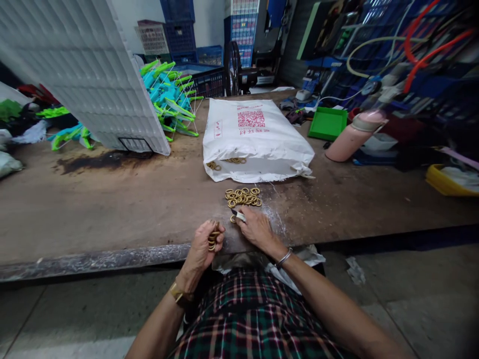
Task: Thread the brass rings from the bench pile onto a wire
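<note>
Rings (213,238) stacked upright in left hand (202,247)

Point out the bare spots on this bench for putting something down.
Free: the wide stretch left of the ring pile, between the white panel and the bench edge; also right of the white sack. Crowded: around both hands and the back edge.
</note>
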A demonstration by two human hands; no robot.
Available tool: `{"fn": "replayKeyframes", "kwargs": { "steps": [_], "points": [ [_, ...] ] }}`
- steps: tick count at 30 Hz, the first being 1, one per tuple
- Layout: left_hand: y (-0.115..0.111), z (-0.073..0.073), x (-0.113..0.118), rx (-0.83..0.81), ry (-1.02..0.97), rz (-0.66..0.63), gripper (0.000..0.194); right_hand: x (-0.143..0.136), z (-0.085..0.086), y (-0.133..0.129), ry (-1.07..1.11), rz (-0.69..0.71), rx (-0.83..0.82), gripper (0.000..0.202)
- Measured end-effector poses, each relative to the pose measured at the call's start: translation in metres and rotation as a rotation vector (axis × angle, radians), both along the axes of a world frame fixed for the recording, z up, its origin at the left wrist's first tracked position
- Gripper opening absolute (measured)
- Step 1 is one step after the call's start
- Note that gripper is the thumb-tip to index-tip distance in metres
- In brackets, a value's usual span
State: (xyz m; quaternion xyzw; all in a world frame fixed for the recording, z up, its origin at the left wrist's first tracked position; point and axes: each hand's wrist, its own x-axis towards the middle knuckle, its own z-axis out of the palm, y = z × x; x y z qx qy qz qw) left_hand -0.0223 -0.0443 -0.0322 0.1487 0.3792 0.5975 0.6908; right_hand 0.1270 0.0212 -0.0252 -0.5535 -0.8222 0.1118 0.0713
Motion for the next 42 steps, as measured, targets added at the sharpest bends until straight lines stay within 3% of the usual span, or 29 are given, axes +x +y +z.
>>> {"fn": "replayKeyframes", "kwargs": {
  "steps": [7,13,18,23,27,32,36,42],
  "points": [
    [0.001,0.0,-0.007,-0.063,-0.183,-0.031,0.035,-0.009,-0.002,-0.001,-0.088,0.016,0.009,0.016],
    [0.009,-0.006,-0.003,-0.118,-0.259,-0.006,0.03,-0.002,-0.009,0.001,0.048,-0.001,-0.024,0.019],
    [0.014,-0.003,0.013,-0.078,0.039,0.009,0.034,0.002,-0.007,-0.001,0.405,-0.043,-0.038,0.018],
    [0.017,0.0,0.027,-0.067,0.255,-0.052,0.045,0.001,-0.001,-0.005,0.517,-0.034,-0.054,0.018],
    [0.02,-0.006,0.031,0.027,0.473,-0.049,0.032,0.002,0.003,-0.004,0.609,-0.061,-0.129,0.016],
    [0.023,-0.005,0.032,0.272,0.819,0.039,0.015,0.006,0.004,0.001,0.677,-0.105,-0.258,0.022],
    [0.025,0.002,0.034,0.23,0.741,-0.009,0.017,0.008,0.003,0.005,0.684,-0.136,-0.282,0.022],
    [0.026,0.005,0.035,0.055,0.485,-0.207,0.028,0.01,0.001,0.007,0.708,-0.163,-0.307,0.023]
  ]
}}
